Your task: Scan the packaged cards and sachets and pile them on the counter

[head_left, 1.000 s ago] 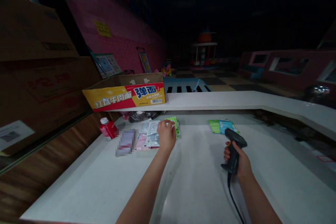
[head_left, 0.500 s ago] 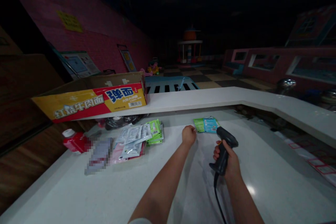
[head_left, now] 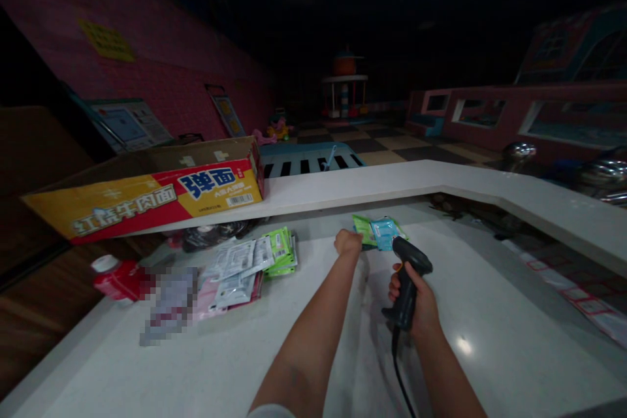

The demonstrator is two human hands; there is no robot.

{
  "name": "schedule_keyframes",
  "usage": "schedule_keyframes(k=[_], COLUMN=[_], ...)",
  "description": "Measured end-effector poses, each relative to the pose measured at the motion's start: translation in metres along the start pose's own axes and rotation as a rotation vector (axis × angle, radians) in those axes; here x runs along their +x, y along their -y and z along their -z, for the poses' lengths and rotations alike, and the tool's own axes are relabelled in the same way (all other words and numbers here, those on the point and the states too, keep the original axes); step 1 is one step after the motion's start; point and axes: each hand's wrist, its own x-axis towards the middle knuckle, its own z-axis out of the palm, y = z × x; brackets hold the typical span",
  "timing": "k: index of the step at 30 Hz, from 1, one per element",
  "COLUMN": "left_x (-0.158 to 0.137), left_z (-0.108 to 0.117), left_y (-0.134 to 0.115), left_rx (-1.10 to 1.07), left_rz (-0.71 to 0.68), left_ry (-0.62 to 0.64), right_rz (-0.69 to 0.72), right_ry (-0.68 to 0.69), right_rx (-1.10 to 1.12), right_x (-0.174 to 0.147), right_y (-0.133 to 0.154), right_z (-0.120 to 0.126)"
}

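My right hand (head_left: 422, 305) is wrapped round the grip of a black barcode scanner (head_left: 409, 281), whose head points left and whose cord runs down toward me. My left hand (head_left: 349, 243) is closed at the left edge of a green and blue packet (head_left: 385, 234); its fingertips are hidden behind the hand. That packet looks bent, its green end raised off the counter. Left of my arm lies a pile of flat packets (head_left: 245, 261), white and silver ones over pink, with green ones (head_left: 281, 249) at its right side.
A red bottle with a white cap (head_left: 120, 279) and a blurred-out flat item (head_left: 171, 305) are at the left of the white counter (head_left: 206, 366). A red and yellow carton (head_left: 166, 199) sits on the raised ledge (head_left: 343, 186) behind. Red-marked strips lie at the right.
My left hand has closed on the packet's left edge, and the packet's green end has lifted and bent. The scanner stays in my right hand. The whole view has shifted slightly.
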Motion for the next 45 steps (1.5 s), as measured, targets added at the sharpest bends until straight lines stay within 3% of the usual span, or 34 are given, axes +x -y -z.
schedule_keyframes(k=[3,5,8,11,14,21,27,32,41,45], left_x=[-0.006,-0.015,-0.031,-0.047,-0.059,-0.065,-0.063,-0.06,-0.055,-0.056], left_z=[0.019,0.039,0.077,0.109,0.125,0.124,0.124,0.12,0.12,0.122], left_y=[0.002,0.009,0.029,0.052,0.066,0.069,0.071,0.075,0.082,0.079], left_rx=[-0.051,-0.219,-0.502,-0.617,-0.671,-0.686,-0.698,-0.679,-0.445,-0.446], left_rz=[0.055,0.044,-0.012,-0.077,-0.11,-0.173,-0.191,-0.188,-0.261,-0.244], left_ry=[-0.021,0.004,0.064,0.105,0.092,0.101,0.057,0.033,-0.041,-0.028], right_rz=[0.004,0.003,0.0,-0.006,-0.019,-0.016,-0.002,0.048,0.03,0.031], right_ry=[-0.008,-0.017,-0.01,0.013,0.038,0.132,0.135,0.183,0.156,0.15], right_rx=[0.0,-0.003,-0.024,-0.059,-0.104,-0.278,-0.683,-0.9,-0.963,-0.946], right_x=[-0.002,-0.003,-0.005,-0.007,-0.008,-0.013,-0.035,-0.053,-0.074,-0.075], right_y=[-0.001,-0.001,-0.002,-0.006,-0.012,-0.016,-0.011,-0.015,-0.012,-0.011], right_z=[-0.003,-0.005,-0.007,-0.008,-0.008,-0.014,-0.035,-0.034,-0.033,-0.035])
